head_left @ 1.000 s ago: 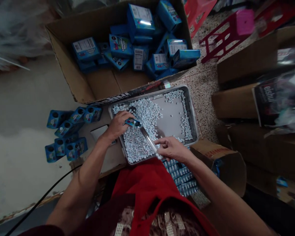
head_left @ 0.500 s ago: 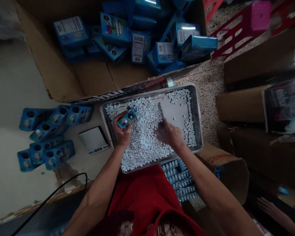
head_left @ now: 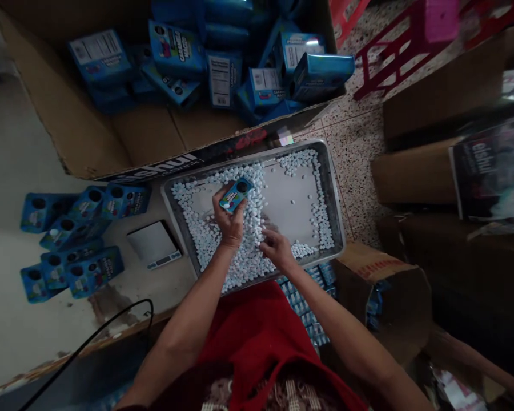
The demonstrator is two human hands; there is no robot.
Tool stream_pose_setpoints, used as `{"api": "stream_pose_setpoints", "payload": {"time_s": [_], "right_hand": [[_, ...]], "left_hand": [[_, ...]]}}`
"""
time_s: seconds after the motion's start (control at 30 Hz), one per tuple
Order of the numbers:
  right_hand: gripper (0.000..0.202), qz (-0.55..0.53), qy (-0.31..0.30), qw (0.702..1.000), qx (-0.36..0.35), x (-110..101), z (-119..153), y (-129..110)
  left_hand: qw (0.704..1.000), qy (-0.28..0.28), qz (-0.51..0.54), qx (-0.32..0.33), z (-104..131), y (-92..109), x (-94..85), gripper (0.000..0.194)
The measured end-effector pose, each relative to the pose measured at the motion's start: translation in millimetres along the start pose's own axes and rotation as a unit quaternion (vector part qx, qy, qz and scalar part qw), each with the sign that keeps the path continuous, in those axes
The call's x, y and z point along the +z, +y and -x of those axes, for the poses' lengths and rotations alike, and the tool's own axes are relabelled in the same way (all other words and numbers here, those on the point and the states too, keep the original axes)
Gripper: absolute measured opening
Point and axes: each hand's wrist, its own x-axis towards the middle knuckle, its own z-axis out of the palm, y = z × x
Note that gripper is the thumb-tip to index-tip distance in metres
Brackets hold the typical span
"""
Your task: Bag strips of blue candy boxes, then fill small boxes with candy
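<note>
My left hand [head_left: 229, 222] is closed round a small blue candy box [head_left: 235, 196], held tilted over the metal tray [head_left: 339, 214]. A dark round hole shows in the box's top, and a white piece lies by its lower end. Small round pale-blue and white candies [head_left: 214, 251] cover much of the tray. My right hand [head_left: 277, 249] is low among the candies near the tray's front, right of my left hand. Its fingers are curled; a dim, see-through brownish shape shows just above them, and I cannot make out what it is.
Several blue boxes with round holes [head_left: 85, 202] stand left, beside a small scale [head_left: 154, 244]. A large cardboard carton [head_left: 141, 128] of blue boxes lies behind the tray. Brown cartons [head_left: 415, 171] and a pink plastic crate [head_left: 441, 20] are right. A black cable [head_left: 107, 325] crosses the front left.
My left hand and its box have moved right, toward the tray's middle. My right hand has come left and nearer to me, its fingers now among the candies. The candies are pushed closer together.
</note>
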Motion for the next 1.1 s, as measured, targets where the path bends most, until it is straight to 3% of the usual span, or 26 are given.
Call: {"api": "stream_pose_setpoints", "payload": {"time_s": [0.13,0.23,0.33,0.57,0.73,0.9,1.1], "right_hand": [[0.054,-0.067,-0.018,0.998,-0.004,-18,27,-13],[0.051,-0.034,-0.043,0.998,-0.033,-37,47,-38],[0.047,0.012,-0.069,0.996,-0.061,-52,56,-64],[0.048,0.153,-0.104,0.980,-0.069,-73,51,-118],[0.037,0.187,-0.178,0.965,-0.040,-79,54,-152],[0.049,0.167,-0.202,0.965,0.009,-78,53,-164],[0.047,0.129,-0.219,0.966,0.038,-76,54,-170]], "left_hand": [[0.996,-0.049,-0.003,0.072,-15,5,-38.5,0.038],[0.992,-0.091,-0.036,0.085,-23,4,-62.5,0.036],[0.985,-0.124,-0.051,0.112,-27,3,-75.4,0.032],[0.961,-0.196,-0.109,0.159,-33,6,-93.1,0.028],[0.947,-0.227,-0.134,0.182,-36,4,-101.0,0.030],[0.942,-0.243,-0.118,0.201,-34,3,-102.5,0.038],[0.940,-0.260,-0.119,0.187,-37,4,-108.1,0.035]]}}
